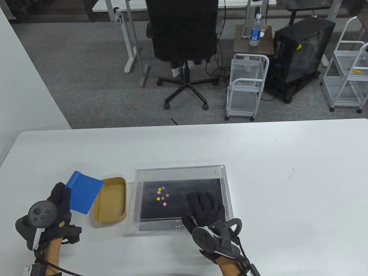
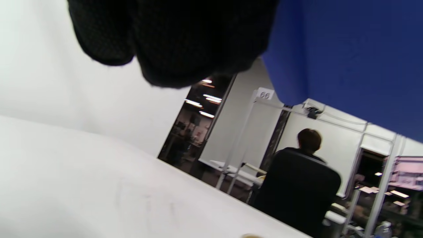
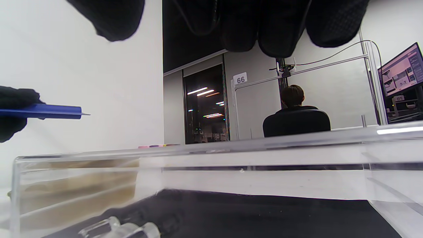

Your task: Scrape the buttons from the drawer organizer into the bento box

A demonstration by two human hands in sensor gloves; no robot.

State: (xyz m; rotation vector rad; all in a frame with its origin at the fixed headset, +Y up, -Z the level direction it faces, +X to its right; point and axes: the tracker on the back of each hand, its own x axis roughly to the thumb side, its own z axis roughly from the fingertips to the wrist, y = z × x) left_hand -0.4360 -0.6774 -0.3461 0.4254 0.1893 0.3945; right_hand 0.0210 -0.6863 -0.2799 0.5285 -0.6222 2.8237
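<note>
Bench: a white bench (image 1: 258, 161) carries everything, with the working things at its near left.
Drawer organizer: a clear, rectangular plastic drawer organizer (image 1: 222, 184) with a black floor sits near the middle.
Buttons: a few small coloured buttons (image 1: 162, 196), yellow, pink, purple and orange, lie clustered on the black floor, left of centre.
Bento box: a tan, rounded-rectangle bento box (image 1: 110, 200) stands open just left of the organizer, apart from it.
Scraper: a flat blue plastic scraper card (image 1: 83, 195) is held above the bench, its far right corner over the bento box's left rim.
Left hand: the left hand (image 1: 54, 210) grips the scraper by its near left edge, fingers closed on it.
Right hand: the right hand (image 1: 208, 208) rests inside the organizer's near right part, fingers spread flat, holding nothing, right of the buttons.
</note>
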